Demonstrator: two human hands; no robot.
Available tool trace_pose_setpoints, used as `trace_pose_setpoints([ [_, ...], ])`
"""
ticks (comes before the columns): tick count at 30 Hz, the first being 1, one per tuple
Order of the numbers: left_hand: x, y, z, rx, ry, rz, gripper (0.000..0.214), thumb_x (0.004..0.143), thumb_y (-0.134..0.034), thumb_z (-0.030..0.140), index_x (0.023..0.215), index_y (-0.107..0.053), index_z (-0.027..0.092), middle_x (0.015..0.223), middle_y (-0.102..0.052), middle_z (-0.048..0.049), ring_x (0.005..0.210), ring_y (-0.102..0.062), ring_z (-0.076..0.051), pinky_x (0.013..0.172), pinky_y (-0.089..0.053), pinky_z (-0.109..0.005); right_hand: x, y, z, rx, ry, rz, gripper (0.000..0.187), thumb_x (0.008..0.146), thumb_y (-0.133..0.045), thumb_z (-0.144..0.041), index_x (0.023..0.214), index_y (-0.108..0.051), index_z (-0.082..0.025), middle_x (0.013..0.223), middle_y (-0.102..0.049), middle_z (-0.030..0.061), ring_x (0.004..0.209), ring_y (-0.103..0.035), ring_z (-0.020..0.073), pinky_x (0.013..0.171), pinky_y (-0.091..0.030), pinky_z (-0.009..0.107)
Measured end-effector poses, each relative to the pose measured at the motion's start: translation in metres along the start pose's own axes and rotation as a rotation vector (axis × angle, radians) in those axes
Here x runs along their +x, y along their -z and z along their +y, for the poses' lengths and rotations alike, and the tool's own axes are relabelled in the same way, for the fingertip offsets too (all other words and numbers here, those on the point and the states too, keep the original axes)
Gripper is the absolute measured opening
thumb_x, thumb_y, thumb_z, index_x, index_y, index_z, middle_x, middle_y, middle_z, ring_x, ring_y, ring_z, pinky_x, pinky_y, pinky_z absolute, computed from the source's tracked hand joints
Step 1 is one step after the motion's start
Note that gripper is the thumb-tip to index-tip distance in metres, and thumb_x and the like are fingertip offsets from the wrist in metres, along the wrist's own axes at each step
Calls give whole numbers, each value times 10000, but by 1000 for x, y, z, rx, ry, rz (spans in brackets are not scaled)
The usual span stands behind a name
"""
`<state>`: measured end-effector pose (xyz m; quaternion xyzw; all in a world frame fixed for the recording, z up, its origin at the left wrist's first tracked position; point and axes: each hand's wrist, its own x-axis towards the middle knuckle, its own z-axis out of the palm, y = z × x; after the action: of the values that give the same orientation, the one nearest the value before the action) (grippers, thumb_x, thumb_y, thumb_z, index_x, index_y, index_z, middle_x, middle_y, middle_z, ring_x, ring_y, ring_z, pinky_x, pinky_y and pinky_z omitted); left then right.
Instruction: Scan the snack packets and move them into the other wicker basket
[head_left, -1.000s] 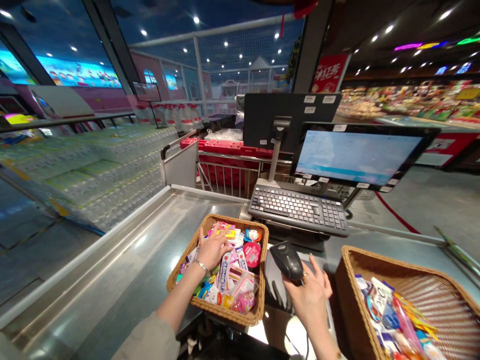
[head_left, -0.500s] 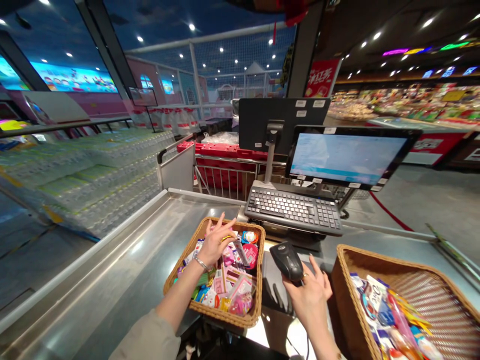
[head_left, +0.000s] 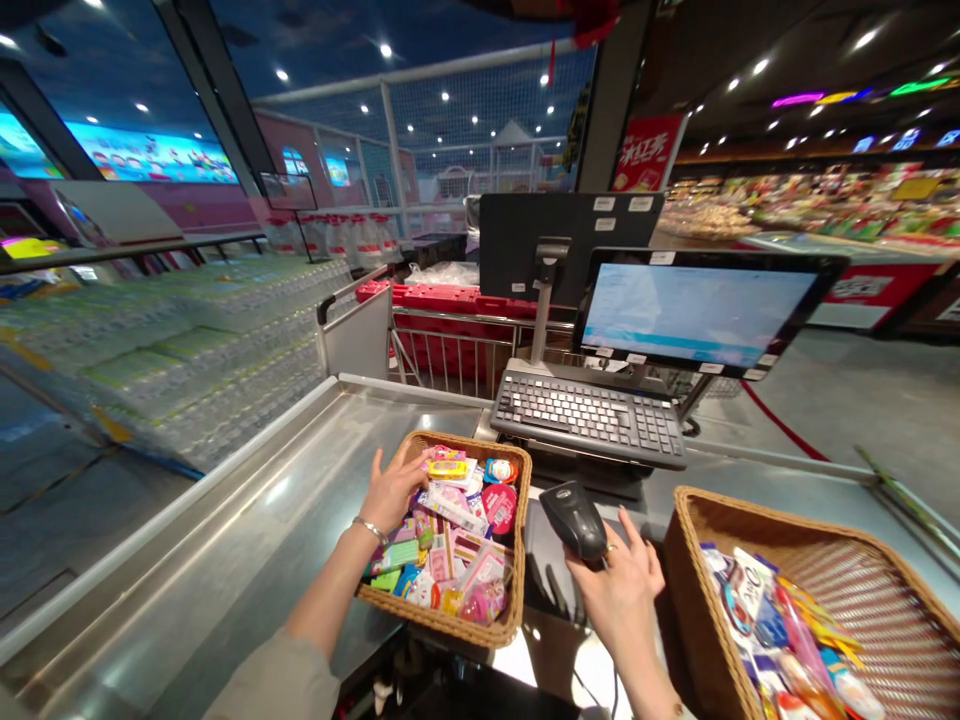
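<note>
My left hand, a bracelet at its wrist, is at the left side of a wicker basket. Its fingers are stretched and partly spread, with the fingertips beside a yellow packet on top of the pile. Small sweets and snack packs fill this basket, among them a round pink-red pack and a white packet. Over the counter to the right of the basket, my right hand is closed round a black barcode scanner, whose head points up and left.
A second, deeper wicker basket with several snack packs stands at the right. Behind the scanner are a keyboard and a lit monitor. The metal counter has a raised edge on the left; a shopping cart stands beyond it.
My left hand has moved left and slightly down, from over the middle of the sweets to the basket's left side, uncovering the yellow packet. My right hand and the scanner have hardly moved.
</note>
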<state>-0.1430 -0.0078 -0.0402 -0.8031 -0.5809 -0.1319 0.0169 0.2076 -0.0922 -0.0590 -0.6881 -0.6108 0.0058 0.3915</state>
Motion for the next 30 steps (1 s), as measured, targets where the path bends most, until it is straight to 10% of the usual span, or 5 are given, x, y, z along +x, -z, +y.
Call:
trace_pose_setpoints([
  [14, -11, -7, 42, 26, 21, 184, 541, 767, -479, 71, 1213, -614, 347, 1485, -459, 15, 1479, -198, -301, 1132, 101, -696, 1, 5, -1, 6, -38, -20, 240, 713, -577, -440, 792, -717, -262, 1105, -723, 48, 1306, -440, 316, 1096, -178, 535],
  [20, -19, -24, 54, -18, -118, 15, 398, 817, -673, 407, 1212, -625, 409, 1499, -453, 0, 1483, -145, -356, 1089, 154, -724, 0, 5, -1, -15, -25, -9, 242, 724, -574, -426, 828, -711, -255, 1114, -718, 55, 1298, -442, 313, 1085, -195, 544],
  [30, -7, -44, 43, 11, -147, -99, 403, 698, -787, 461, 1084, -699, 386, 1513, -436, -15, 1467, -161, -405, 1041, 204, -740, 1, 7, -1, 7, -40, -45, 241, 720, -578, -427, 823, -708, -252, 1133, -713, 55, 1315, -420, 317, 1088, -179, 552],
])
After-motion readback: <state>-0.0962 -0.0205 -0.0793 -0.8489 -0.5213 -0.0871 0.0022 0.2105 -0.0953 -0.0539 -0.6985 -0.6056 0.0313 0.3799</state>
